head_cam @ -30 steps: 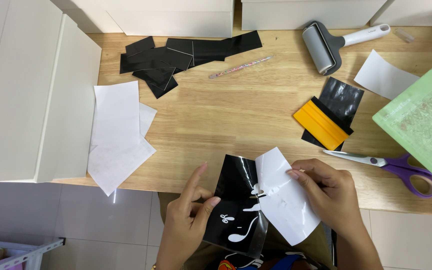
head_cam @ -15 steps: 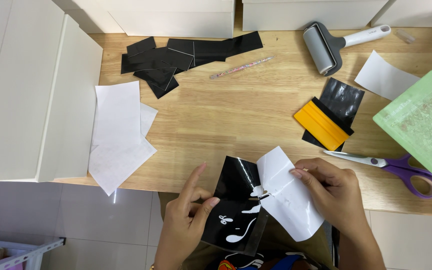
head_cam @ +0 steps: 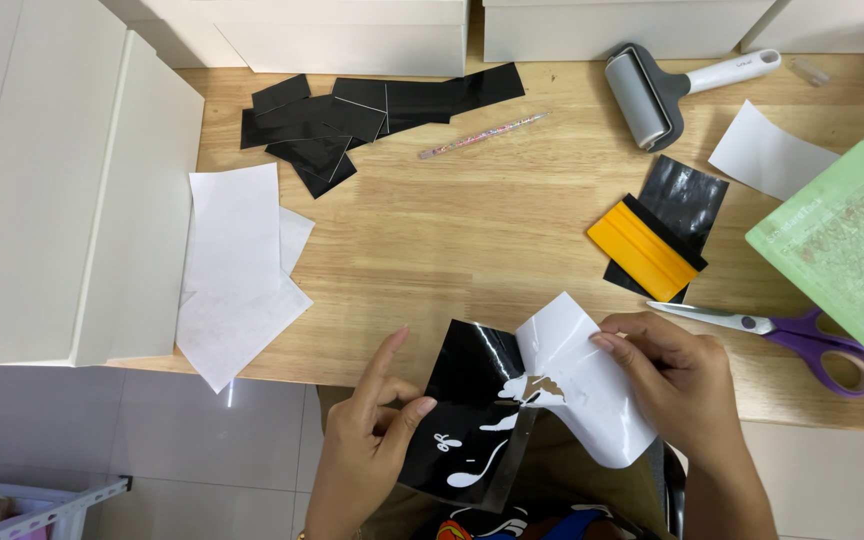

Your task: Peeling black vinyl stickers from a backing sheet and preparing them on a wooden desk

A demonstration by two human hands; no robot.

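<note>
My left hand [head_cam: 367, 440] pinches the left edge of a glossy black vinyl sheet [head_cam: 467, 400] that carries white cut-out shapes. The sheet hangs over the front edge of the wooden table [head_cam: 472, 230]. My right hand [head_cam: 682, 390] grips a white backing sheet [head_cam: 582, 390] that curls up and to the right, partly peeled away from the black sheet. The two sheets still meet near the middle, where small white shapes show.
A yellow squeegee [head_cam: 644, 252] lies on a black sheet [head_cam: 680, 205]. Purple-handled scissors [head_cam: 802, 335], a green cutting mat [head_cam: 847, 240], a grey roller [head_cam: 657, 92], a thin pen tool [head_cam: 482, 135], black vinyl scraps [head_cam: 352, 115], white paper sheets [head_cam: 237, 265] and white boxes [head_cam: 62, 190] surround the work area.
My right hand has drawn the white backing a little further right and up, exposing more of the black sheet. My left hand stays on the sheet's left edge.
</note>
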